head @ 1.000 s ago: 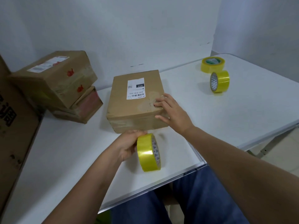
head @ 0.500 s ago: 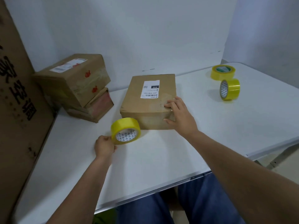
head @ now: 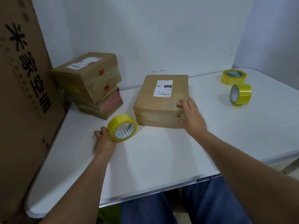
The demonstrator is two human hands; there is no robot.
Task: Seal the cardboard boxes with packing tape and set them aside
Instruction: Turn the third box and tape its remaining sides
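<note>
Left hand (head: 103, 139) clamps the tape (head: 122, 127) at the box's (head: 161, 102) seven o'clock; right hand (head: 190, 116) presses its corner, fingers relaxed. The strip may wrinkle if the box slides.

— What have you got on?
— Blue denim trousers (head: 210, 206). My forearms are bare, no sleeves showing.
— Anything on the hands?
— Left hand (head: 103, 141) and right hand (head: 191, 117) are both bare: no gloves, rings or watch that I can see
</note>
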